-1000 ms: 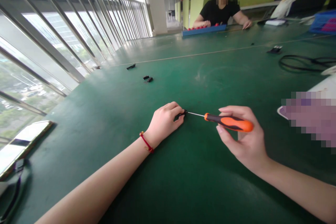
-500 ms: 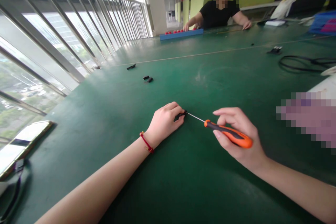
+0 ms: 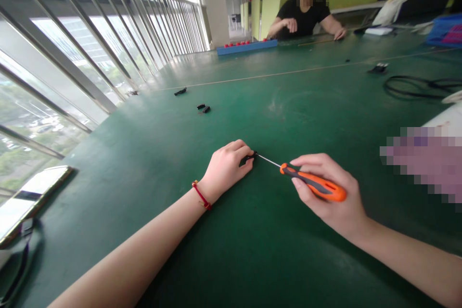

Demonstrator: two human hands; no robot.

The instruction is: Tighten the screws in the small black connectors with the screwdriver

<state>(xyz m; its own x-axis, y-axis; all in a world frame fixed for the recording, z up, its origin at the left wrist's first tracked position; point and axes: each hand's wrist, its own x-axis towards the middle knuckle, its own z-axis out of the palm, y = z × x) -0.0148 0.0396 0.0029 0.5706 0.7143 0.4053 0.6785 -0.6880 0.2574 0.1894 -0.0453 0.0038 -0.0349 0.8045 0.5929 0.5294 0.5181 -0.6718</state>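
Observation:
My left hand (image 3: 231, 166) pinches a small black part (image 3: 250, 156) against the green table (image 3: 173, 149); the fingers cover most of it, so its exact kind is hidden. In my right hand (image 3: 330, 187) lies an orange and dark grey screwdriver (image 3: 314, 182), its handle between thumb and fingers. The thin metal shaft points left, and its tip meets the right end of the black part. A red cord bracelet (image 3: 201, 195) circles my left wrist.
Small black pieces (image 3: 203, 108) and another black piece (image 3: 180, 91) lie farther back. A phone (image 3: 34, 197) rests at the left edge, by a metal railing. Black cable (image 3: 415, 84) coils at right. Across the table sits a person (image 3: 303, 17) near a blue strip (image 3: 247, 47) with red knobs.
My right fingers have closed in nearer the screwdriver handle, which has turned a little about its length. My left hand stays put. Across the table, the person's hand has lifted off the blue strip.

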